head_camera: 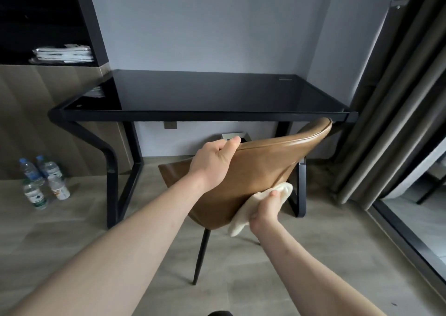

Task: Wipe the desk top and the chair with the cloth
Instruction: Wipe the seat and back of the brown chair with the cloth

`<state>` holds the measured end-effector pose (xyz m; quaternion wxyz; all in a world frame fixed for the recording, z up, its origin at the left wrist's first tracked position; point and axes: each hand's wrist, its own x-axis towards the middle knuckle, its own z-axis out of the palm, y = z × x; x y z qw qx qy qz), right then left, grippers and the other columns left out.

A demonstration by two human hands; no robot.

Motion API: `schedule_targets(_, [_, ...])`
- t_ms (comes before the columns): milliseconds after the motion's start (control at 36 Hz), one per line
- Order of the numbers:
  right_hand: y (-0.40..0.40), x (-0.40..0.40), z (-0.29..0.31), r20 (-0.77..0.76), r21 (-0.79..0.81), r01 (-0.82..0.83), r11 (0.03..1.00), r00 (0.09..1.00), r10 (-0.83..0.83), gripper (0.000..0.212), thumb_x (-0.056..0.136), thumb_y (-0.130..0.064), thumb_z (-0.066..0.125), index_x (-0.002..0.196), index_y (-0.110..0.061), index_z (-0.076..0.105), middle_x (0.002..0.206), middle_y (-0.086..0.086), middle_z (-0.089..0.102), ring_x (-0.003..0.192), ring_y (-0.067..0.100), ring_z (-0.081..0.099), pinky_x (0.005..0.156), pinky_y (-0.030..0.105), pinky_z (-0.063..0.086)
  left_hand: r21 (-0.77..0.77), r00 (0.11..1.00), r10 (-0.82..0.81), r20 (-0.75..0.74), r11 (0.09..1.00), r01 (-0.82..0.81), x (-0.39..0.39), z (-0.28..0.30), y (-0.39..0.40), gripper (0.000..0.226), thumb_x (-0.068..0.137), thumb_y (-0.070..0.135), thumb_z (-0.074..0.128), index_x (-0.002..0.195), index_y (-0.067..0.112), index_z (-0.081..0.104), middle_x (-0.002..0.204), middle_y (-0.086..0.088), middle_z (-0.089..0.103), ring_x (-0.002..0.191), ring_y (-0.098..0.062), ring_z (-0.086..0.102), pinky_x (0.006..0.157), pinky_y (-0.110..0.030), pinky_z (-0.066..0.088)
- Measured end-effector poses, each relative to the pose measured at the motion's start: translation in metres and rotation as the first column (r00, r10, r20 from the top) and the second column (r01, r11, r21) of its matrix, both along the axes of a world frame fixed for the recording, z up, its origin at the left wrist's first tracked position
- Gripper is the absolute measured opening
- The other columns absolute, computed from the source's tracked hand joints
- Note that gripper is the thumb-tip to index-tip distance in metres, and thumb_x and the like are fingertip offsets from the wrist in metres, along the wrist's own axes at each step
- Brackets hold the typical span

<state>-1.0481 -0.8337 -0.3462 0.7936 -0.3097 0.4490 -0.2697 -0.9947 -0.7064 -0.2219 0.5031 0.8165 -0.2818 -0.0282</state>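
A brown leather chair (263, 161) stands tilted in front of the black glass desk (207, 93), its back facing me. My left hand (212, 161) grips the top edge of the chair back at its left end. My right hand (265, 209) holds a cream cloth (243, 216) pressed against the lower right part of the chair back. The chair's seat is hidden behind the back; one thin black leg (201, 255) shows below.
Several plastic water bottles (41, 180) stand on the floor at the left by the wood-panel wall. Grey curtains (395, 98) hang at the right beside a glass door track (407, 238). Folded packets lie on a dark shelf (62, 53) upper left.
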Motion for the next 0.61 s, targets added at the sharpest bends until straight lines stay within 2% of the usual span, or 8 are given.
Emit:
schedule_targets(56, [0.025, -0.004, 0.009, 0.011, -0.043, -0.036, 0.998, 0.999, 0.036, 0.066, 0.093, -0.053, 0.040, 0.150, -0.020, 0.041, 0.147, 0.012, 0.050, 0.113, 0.030, 0.054, 0.098, 0.049, 0.048, 0.006, 1.000, 0.010, -0.002, 1.000, -0.010, -0.003, 0.002, 0.001, 0.055, 0.105, 0.052, 0.037, 0.059, 0.025, 0.024, 0.045, 0.012, 0.032, 0.060, -0.014, 0.033, 0.065, -0.033, 0.030])
schedule_targets(111, [0.040, -0.006, 0.012, 0.019, -0.064, -0.073, 0.995, 0.997, 0.075, 0.051, 0.107, -0.038, 0.041, 0.152, -0.013, 0.043, 0.140, 0.015, 0.055, 0.106, 0.033, 0.058, 0.088, 0.048, 0.049, 0.021, 1.000, 0.015, 0.007, 1.000, -0.015, -0.006, 0.005, 0.002, 0.055, 0.106, 0.052, 0.037, 0.059, 0.023, 0.027, 0.051, 0.011, 0.033, 0.062, -0.014, 0.038, 0.067, -0.034, 0.034])
schedule_targets(167, [0.046, -0.011, 0.014, -0.012, 0.045, -0.062, 0.997, 0.998, 0.062, 0.042, 0.107, -0.038, 0.048, 0.136, -0.009, 0.053, 0.130, 0.005, 0.056, 0.116, 0.034, 0.059, 0.096, 0.050, 0.049, 0.035, 1.000, 0.013, 0.006, 0.999, -0.013, -0.008, 0.007, 0.003, 0.054, 0.106, 0.051, 0.036, 0.060, 0.022, 0.030, 0.059, 0.008, 0.035, 0.066, -0.013, 0.041, 0.070, -0.033, 0.037])
schedule_targets(222, [0.043, -0.014, 0.010, -0.057, 0.142, -0.037, 0.989, 0.997, 0.045, 0.042, 0.099, -0.049, 0.055, 0.123, -0.014, 0.057, 0.133, 0.002, 0.056, 0.124, 0.031, 0.055, 0.107, 0.052, 0.046, 0.041, 1.000, 0.003, 0.000, 0.999, -0.003, -0.009, 0.008, 0.003, 0.053, 0.107, 0.051, 0.036, 0.063, 0.020, 0.032, 0.064, 0.005, 0.037, 0.066, -0.012, 0.040, 0.071, -0.033, 0.036])
schedule_targets(333, [0.027, -0.008, -0.004, -0.068, 0.139, -0.077, 0.987, 0.994, 0.087, 0.071, 0.099, -0.067, 0.042, 0.160, -0.032, 0.033, 0.162, 0.006, 0.036, 0.148, 0.033, 0.034, 0.121, 0.055, 0.030, 0.051, 1.000, 0.019, 0.020, 0.998, -0.020, -0.007, 0.004, -0.001, 0.054, 0.106, 0.052, 0.035, 0.064, 0.019, 0.032, 0.063, 0.005, 0.038, 0.065, -0.013, 0.039, 0.070, -0.034, 0.036])
schedule_targets(389, [0.017, -0.002, -0.010, -0.116, 0.141, -0.050, 0.989, 0.991, 0.067, 0.080, 0.097, -0.073, 0.041, 0.162, -0.028, 0.029, 0.163, 0.008, 0.036, 0.148, 0.034, 0.034, 0.124, 0.053, 0.025, 0.044, 0.999, 0.028, 0.031, 0.999, -0.030, -0.005, 0.001, -0.002, 0.055, 0.106, 0.052, 0.035, 0.063, 0.019, 0.030, 0.057, 0.008, 0.035, 0.064, -0.013, 0.040, 0.067, -0.032, 0.036])
schedule_targets(472, [-0.006, 0.010, -0.020, -0.170, 0.095, 0.004, 0.995, 0.985, 0.012, 0.086, 0.091, -0.076, 0.045, 0.159, -0.022, 0.039, 0.156, 0.011, 0.047, 0.140, 0.037, 0.043, 0.120, 0.052, 0.030, 0.015, 0.999, 0.022, 0.040, 1.000, -0.023, -0.002, -0.003, -0.003, 0.055, 0.105, 0.054, 0.035, 0.061, 0.022, 0.026, 0.049, 0.010, 0.033, 0.059, -0.011, 0.036, 0.064, -0.032, 0.034])
schedule_targets(611, [-0.053, 0.022, -0.044, -0.195, -0.021, -0.003, 1.000, 0.981, -0.001, 0.090, 0.086, -0.080, 0.037, 0.154, -0.022, 0.048, 0.150, 0.010, 0.053, 0.136, 0.036, 0.048, 0.119, 0.054, 0.032, -0.018, 0.999, 0.002, 0.038, 1.000, -0.001, 0.006, -0.011, -0.005, 0.061, 0.103, 0.060, 0.036, 0.051, 0.027, 0.027, 0.049, 0.010, 0.028, 0.054, -0.010, 0.031, 0.062, -0.034, 0.030])
